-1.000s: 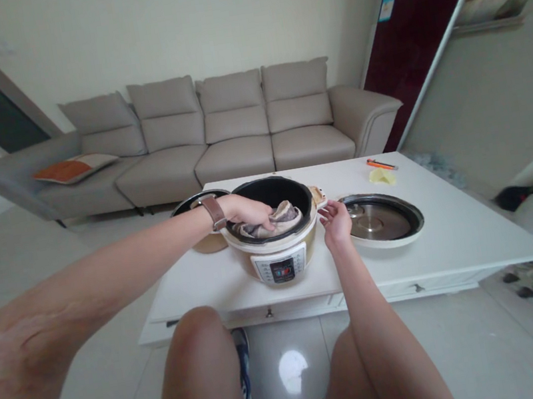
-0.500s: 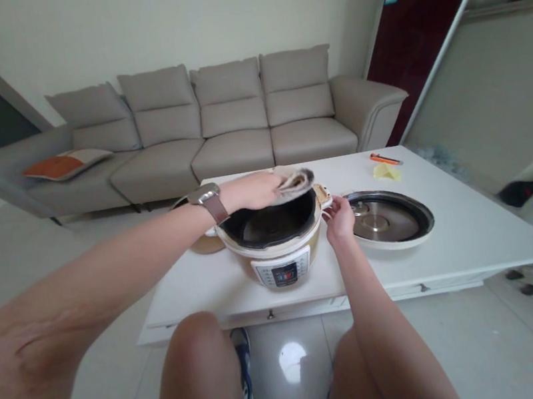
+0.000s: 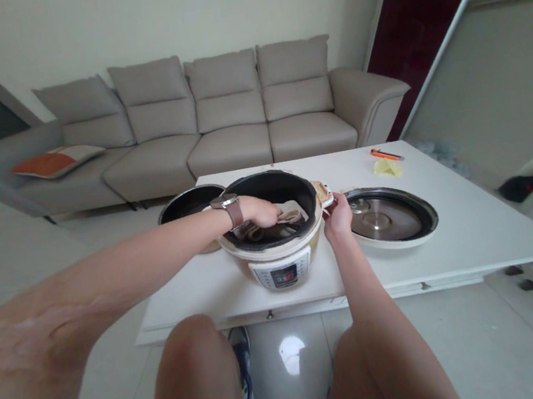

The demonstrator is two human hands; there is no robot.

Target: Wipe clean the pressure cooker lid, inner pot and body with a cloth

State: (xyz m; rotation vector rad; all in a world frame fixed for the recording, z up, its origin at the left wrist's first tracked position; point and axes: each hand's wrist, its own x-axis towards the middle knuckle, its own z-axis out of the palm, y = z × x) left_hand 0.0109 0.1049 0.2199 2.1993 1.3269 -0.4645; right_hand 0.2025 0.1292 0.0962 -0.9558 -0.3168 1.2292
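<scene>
A white electric pressure cooker (image 3: 238,258) with a front control panel (image 3: 284,273) stands uncovered on the white coffee table (image 3: 473,227). My left hand (image 3: 261,211), a watch at its wrist, reaches down inside the dark cooker cavity. Its fingers are closed on a folded greyish-beige cloth (image 3: 293,214). At the cooker's right side, my right hand (image 3: 338,216) grips the side handle (image 3: 323,193); some of its fingertips are hidden beneath it. To the right lies the cooker's round lid (image 3: 404,221), its metal inner face up.
Behind my left forearm sits a dark round pot (image 3: 186,203), partly hidden. An orange cutter (image 3: 385,154) and a crumpled yellow piece (image 3: 387,168) lie at the table's far right. A grey sofa (image 3: 232,144) stands beyond the table.
My left hand has gone from above the cooker's rim down into the cavity with the cloth. The dark pot at the left shows more. My right hand stays at the handle.
</scene>
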